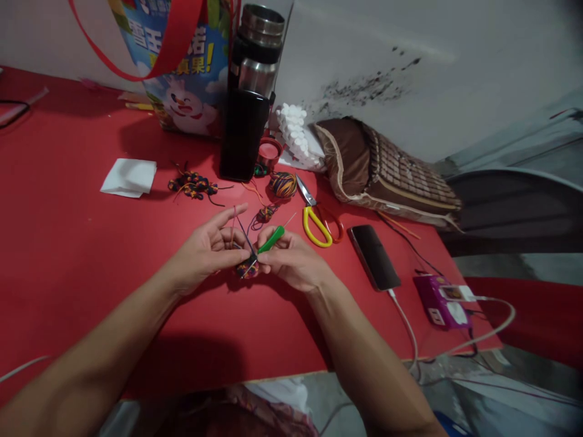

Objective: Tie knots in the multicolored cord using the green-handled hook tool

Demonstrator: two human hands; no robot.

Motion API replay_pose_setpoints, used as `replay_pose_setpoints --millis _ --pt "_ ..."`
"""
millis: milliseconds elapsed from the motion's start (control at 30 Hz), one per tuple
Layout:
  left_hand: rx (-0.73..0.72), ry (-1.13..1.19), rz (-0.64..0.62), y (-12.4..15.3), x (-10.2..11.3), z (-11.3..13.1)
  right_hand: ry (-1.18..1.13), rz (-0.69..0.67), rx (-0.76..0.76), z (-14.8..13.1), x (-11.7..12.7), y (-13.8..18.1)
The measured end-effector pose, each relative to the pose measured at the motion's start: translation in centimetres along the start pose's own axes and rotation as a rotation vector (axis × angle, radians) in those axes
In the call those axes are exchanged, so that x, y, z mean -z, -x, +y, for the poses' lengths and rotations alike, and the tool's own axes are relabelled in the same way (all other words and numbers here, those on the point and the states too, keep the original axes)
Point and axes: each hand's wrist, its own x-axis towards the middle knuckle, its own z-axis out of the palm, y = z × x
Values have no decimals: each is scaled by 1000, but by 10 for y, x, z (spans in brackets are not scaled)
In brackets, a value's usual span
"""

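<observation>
Between thumb and fingers, my left hand [213,243] pinches a small dark multicoloured crochet piece [247,269]. A strand of yarn [243,226] runs up over its raised index finger. My right hand [294,258] is closed on a crochet hook with a green handle [272,239]; the hook's metal tip meets the piece near both thumbs. Just beyond the hands lie a small tangle of yarn [265,213] and a striped yarn ball [283,185]. Part of the crochet piece is hidden by my fingers.
Scissors [317,226] with yellow and red handles lie right of the yarn. A phone [374,258] charges by a purple power strip [439,301]. Behind stand a dark phone [245,135], a metal flask [260,36] and a printed bag [186,100]. Folded tissue [129,177] and knotted yarn pieces [194,184] lie left.
</observation>
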Motion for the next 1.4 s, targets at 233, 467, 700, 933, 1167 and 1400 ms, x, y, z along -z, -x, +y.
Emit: replay_pose_setpoints --millis 233,467,700,933,1167,1400 --pt "-29 -206 64 3 -8 10 -18 29 -17 0 -2 1" --pt "-119 -257 60 3 -9 10 -29 30 -6 1 -1 0" --pt "-133 -224 57 3 -8 9 -26 2 -24 0 1 0" --pt "-105 -190 73 3 -7 11 -47 26 -21 -3 0 2" --pt "-47 -194 37 4 -8 10 22 37 1 1 0 1" --pt "-79 -233 119 4 -8 10 6 73 55 1 -3 1"
